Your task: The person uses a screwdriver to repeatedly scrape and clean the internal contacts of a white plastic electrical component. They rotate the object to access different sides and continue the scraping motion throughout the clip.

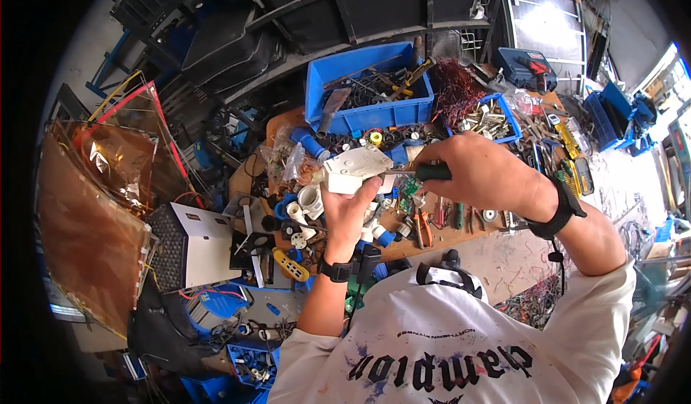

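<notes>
The left hand point(348, 213) grips a white plastic casing point(353, 174), thumb pressed on its near side, on the wearer's side of the big blue bin point(367, 121). The right hand point(484, 174), nearer than the bin's right end, is curled around a dark-handled screwdriver point(432, 172) pointing toward the casing; I cannot tell whether they touch. Reddish wire point(457, 91) lies heaped just right of the bin.

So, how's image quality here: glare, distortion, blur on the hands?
Head view: glare burns out part of the pale panel, upper right; head view: floor at right looks washed out; head view: fisheye bends straight edges, black rim around; head view: left hand and right hand show no obvious blur.
</notes>
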A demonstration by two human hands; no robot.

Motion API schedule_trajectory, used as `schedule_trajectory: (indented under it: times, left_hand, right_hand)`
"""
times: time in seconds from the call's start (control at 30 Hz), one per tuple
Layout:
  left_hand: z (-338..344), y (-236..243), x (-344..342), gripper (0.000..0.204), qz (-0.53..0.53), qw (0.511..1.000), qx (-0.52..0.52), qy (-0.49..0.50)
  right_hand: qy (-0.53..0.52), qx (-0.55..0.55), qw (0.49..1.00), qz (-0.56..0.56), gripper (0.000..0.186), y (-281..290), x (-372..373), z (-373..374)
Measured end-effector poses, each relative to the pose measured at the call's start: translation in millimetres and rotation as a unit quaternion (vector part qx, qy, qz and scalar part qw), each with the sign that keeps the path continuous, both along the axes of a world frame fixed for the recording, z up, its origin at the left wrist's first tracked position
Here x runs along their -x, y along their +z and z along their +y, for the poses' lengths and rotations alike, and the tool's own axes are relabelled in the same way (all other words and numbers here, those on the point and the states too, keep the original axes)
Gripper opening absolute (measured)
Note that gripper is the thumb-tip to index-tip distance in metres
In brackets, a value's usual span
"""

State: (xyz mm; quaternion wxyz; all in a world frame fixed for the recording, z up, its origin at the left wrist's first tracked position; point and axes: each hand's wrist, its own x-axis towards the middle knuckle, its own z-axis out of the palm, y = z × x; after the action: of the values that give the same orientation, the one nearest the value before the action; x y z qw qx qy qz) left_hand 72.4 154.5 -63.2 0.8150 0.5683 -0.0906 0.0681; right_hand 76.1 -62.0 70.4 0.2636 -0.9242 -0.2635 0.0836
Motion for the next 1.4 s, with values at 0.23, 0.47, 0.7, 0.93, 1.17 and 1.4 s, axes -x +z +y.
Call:
schedule_trajectory:
  times: [0.23, 0.47, 0.7, 0.93, 1.17, 1.4]
  left_hand:
    - [0.9, 0.2, 9.6, 0.047, 0.045, 0.999, 0.029, -0.006]
    - [0.4, 1.7, 6.7, 0.048, 0.044, 0.999, 0.031, -0.009]
    - [8.4, -0.3, -5.4, 0.049, 0.037, 0.999, -0.01, -0.028]
    - [7.0, -4.0, -8.8, 0.048, 0.081, 0.995, 0.026, -0.047]
    - [19.8, -22.0, -16.8, 0.049, 0.126, 0.988, 0.054, -0.066]
    - [19.3, -12.0, -17.7, 0.048, 0.103, 0.994, 0.043, -0.018]
  right_hand:
    - [0.056, 0.037, 0.998, -0.016, 0.025, 9.7, -11.9, -4.1]
    - [0.074, 0.043, 0.996, -0.034, 0.025, 8.7, -16.2, -5.2]
    - [0.087, 0.047, 0.994, -0.045, 0.022, 5.0, -22.8, -5.6]
    - [0.137, 0.008, 0.983, -0.126, 0.026, -11.3, -35.4, -11.0]
    - [0.157, 0.058, 0.97, -0.179, 0.011, -7.2, -45.8, -1.5]
    - [0.169, 0.137, 0.948, -0.231, 0.012, -0.8, -41.5, 7.6]
